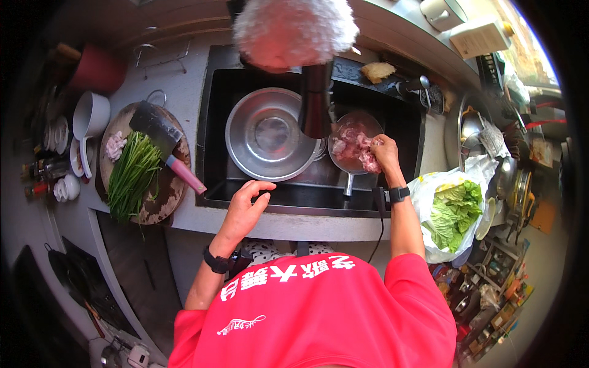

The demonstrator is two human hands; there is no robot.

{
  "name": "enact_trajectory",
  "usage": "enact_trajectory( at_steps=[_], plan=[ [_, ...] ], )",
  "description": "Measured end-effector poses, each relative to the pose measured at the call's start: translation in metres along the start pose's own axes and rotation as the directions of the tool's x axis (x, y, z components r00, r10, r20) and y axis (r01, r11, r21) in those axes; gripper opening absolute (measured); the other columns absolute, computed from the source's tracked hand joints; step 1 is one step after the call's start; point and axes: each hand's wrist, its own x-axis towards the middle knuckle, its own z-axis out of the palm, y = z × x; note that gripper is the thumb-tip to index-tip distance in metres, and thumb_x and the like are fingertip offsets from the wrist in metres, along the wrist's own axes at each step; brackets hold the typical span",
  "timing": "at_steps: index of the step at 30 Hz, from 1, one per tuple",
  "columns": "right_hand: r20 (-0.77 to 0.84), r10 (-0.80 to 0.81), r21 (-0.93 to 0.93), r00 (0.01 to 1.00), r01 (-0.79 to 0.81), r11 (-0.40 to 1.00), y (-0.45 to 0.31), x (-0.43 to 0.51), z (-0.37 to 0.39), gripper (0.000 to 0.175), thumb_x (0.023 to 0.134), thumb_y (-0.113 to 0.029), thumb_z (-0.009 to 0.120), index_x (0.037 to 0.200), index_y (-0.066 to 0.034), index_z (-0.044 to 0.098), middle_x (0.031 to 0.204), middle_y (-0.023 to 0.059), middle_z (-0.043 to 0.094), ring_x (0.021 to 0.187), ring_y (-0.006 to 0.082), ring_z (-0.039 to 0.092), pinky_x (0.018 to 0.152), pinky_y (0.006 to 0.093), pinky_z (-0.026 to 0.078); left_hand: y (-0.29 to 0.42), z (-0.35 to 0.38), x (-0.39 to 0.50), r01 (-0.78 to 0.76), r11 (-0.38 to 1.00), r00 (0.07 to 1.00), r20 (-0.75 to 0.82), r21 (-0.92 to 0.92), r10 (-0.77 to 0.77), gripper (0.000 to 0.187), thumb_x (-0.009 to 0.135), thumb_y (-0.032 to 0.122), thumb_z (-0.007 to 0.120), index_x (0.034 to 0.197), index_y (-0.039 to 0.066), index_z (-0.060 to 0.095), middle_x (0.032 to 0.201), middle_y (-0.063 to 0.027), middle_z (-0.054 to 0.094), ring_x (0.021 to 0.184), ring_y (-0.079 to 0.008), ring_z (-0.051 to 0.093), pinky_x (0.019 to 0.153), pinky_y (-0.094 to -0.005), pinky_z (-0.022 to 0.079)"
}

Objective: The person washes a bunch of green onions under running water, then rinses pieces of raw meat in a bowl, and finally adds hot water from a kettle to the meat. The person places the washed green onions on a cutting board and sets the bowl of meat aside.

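Observation:
My right hand (385,154) grips a piece of raw meat (369,161) at the right rim of a metal strainer or ladle-like pan with a handle (349,184). More raw meat (349,138) lies inside that vessel, in the black sink (209,138). Near the sink's front edge my left hand (246,207) hovers with its fingers apart, holding nothing. A wide metal basin (271,173) sits in the sink's left part, above that hand in the picture. The dark faucet (316,106) partly hides the basin's right side.
To the left, a round chopping board (175,202) bears a cleaver (156,131), green chives or similar greens (135,177) and pale meat pieces (115,146). A white saucepan (92,115) stands beyond. At right is a plastic bag (421,188) of leafy greens (455,214). A sponge (377,71) rests behind the sink.

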Motion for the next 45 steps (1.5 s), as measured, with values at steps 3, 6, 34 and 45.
enact_trajectory(
  at_steps=[3,6,34,45],
  plan=[
    [0.114,-0.035,0.202,0.993,0.011,0.979,-0.039,-0.024,-0.007,0.014,0.072,-0.001,0.068,0.085,-0.0046,0.069,0.073,0.009,0.068,0.072,0.0173,0.067,0.063,0.032,0.052,-0.004,-0.009,-0.003,-0.002,1.0,1.0,-0.013,-0.013,0.002,0.023,0.091,0.004,0.059,0.112,0.003,0.067,0.106,-0.0028,0.062,0.089,-0.0101,0.056,0.081,-0.0248,0.046],
    [0.196,-0.116,0.312,0.974,0.05,0.949,-0.09,-0.052,-0.006,0.013,0.073,0.005,0.062,0.084,-0.0016,0.065,0.071,0.0069,0.066,0.064,0.0127,0.064,0.055,0.0282,0.049,-0.007,-0.016,-0.003,-0.017,0.999,0.999,-0.033,-0.047,0.015,0.022,0.091,0.005,0.059,0.112,0.003,0.067,0.106,-0.0027,0.062,0.089,-0.0098,0.057,0.081,-0.0244,0.046],
    [0.341,-0.728,0.256,0.594,0.687,0.68,-0.282,-0.02,-0.005,0.041,0.088,-0.021,0.058,0.127,-0.0101,0.057,0.133,0.0094,0.054,0.127,0.0307,0.046,0.104,0.0438,0.037,0.15,-0.002,0.088,-0.474,0.877,0.859,-0.177,0.082,0.481,0.036,0.079,0.009,0.078,0.111,0.005,0.06,0.105,0.0,0.061,0.101,-0.0105,0.059,0.094,-0.0313,0.045],
    [0.114,-0.329,-0.11,0.937,0.341,0.934,-0.057,0.038,0.018,0.046,0.081,-0.016,0.061,0.124,0.0019,0.06,0.123,0.025,0.062,0.118,0.0376,0.058,0.103,0.0418,0.045,0.144,-0.017,0.075,-0.429,0.895,0.88,-0.17,0.12,0.444,0.038,0.076,0.01,0.079,0.109,0.004,0.062,0.102,-0.004,0.057,0.098,-0.016,0.058,0.089,-0.0296,0.044]
  ],
)
